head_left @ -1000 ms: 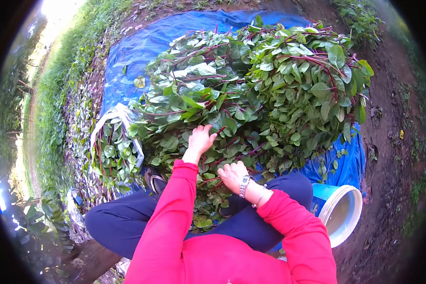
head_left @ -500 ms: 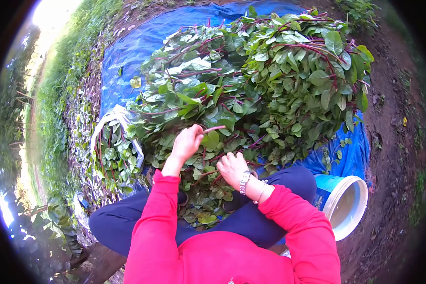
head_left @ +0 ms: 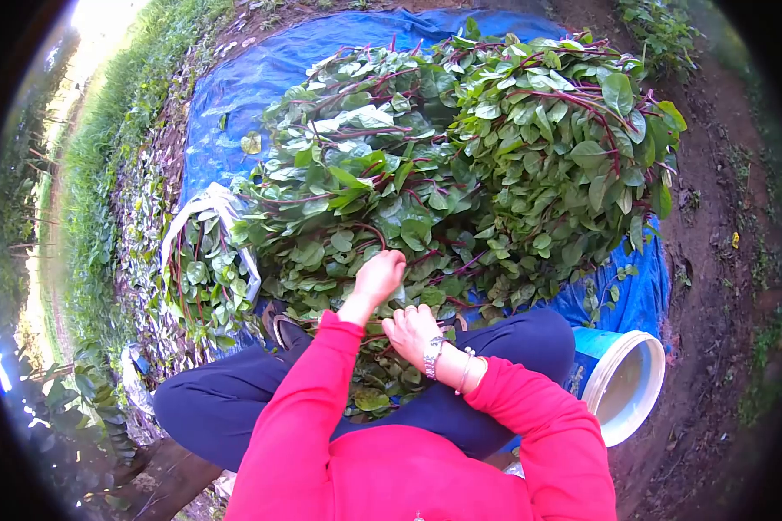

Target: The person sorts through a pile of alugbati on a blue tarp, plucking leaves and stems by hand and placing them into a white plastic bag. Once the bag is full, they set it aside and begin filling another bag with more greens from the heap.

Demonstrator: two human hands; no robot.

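Note:
Closed around a reddish Malabar spinach stem, my left hand (head_left: 380, 276) is over the near edge of the large heap of Malabar spinach (head_left: 356, 187). The stem curves up from its fingers against the leaves. Just below and to the right, my right hand (head_left: 411, 334) has its fingers curled over red stems by my lap; its grip is partly hidden by the fingers. Loose spinach leaves (head_left: 372, 399) lie between my crossed legs. A taller pile of the same spinach (head_left: 547, 148) stands at the back right.
A blue tarp (head_left: 222, 113) lies under the heaps. At left, a white band (head_left: 202, 204) wraps a spinach bundle (head_left: 202, 278). A blue and white bucket (head_left: 630, 395) is tipped on its side by my right knee. Grass (head_left: 104, 174) borders the left, bare soil (head_left: 712, 260) the right.
My left hand has moved down and right, closer to my right hand. The thick stem end that stuck out of it no longer shows. My right hand has shifted slightly down and left.

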